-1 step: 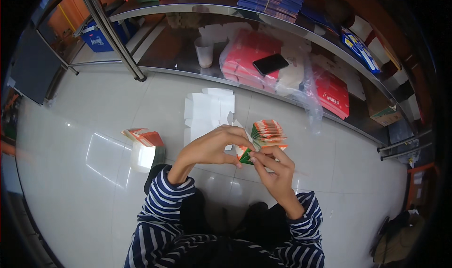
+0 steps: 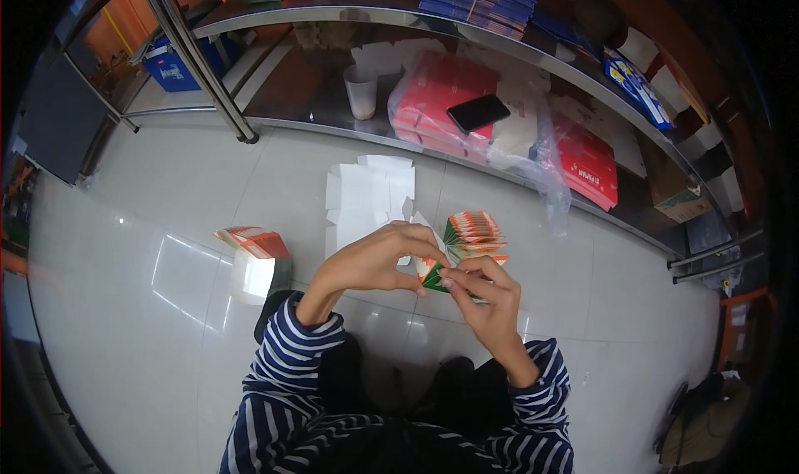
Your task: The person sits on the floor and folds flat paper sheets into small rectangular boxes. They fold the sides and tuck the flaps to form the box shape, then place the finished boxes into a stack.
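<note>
Between my two hands is a small paperboard carton [image 2: 432, 276] with green, orange and white faces, partly covered by my fingers. My left hand [image 2: 374, 259] curves round its left and upper side, thumb below and fingers above. On the right edge, the thumb and fingertips of my right hand [image 2: 489, 301] pinch its green part. Just beyond the right hand, a fanned row of folded orange, white and green cartons [image 2: 476, 231] rests on the floor. Flat white die-cut cardboard [image 2: 370, 193] lies behind my left hand.
More orange and white cartons [image 2: 260, 243] sit at the left by my knee. A steel shelf [image 2: 312, 129] runs across the far side, carrying a plastic cup [image 2: 361, 93], red flat boxes [image 2: 437, 91] in plastic and a black phone [image 2: 478, 114]. A metal post [image 2: 196, 54] stands at far left.
</note>
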Available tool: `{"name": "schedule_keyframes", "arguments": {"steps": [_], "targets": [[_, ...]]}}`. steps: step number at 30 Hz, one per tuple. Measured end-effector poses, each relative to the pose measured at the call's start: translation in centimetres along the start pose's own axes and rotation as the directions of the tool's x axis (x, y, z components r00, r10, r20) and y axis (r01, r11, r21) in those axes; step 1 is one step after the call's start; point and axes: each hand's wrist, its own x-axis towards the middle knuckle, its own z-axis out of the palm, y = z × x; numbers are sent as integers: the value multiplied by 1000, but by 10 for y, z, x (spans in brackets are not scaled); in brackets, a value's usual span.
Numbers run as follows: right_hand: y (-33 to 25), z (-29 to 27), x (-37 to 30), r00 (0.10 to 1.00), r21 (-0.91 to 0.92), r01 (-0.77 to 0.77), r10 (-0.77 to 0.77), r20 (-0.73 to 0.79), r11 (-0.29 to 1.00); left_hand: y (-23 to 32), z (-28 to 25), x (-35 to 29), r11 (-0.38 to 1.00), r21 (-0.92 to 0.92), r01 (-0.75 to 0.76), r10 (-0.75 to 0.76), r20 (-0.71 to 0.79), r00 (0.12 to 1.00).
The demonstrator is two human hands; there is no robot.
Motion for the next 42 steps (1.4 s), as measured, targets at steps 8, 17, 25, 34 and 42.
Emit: {"name": "schedule_keyframes", "arguments": {"steps": [8, 17, 25, 34, 42], "targets": [[7, -5, 9, 926, 320, -377, 344, 158, 869, -5, 2, 4, 991, 110, -77, 75, 25, 997], [1, -2, 7, 999, 86, 31, -30, -16, 996, 9, 1, 4, 996, -75, 56, -63, -98, 993], [5, 5, 5, 972, -17, 213, -214, -98, 977, 7, -2, 4, 997, -75, 22, -28, -81, 996], [6, 10, 5, 979, -61, 181, -186, -86, 982, 3, 0, 4, 999, -53, 1, -5, -78, 997], [-1, 2, 9, 915, -301, 341, -388, -109, 890, 12, 1, 6, 997, -30, -69, 62, -189, 980]]}}
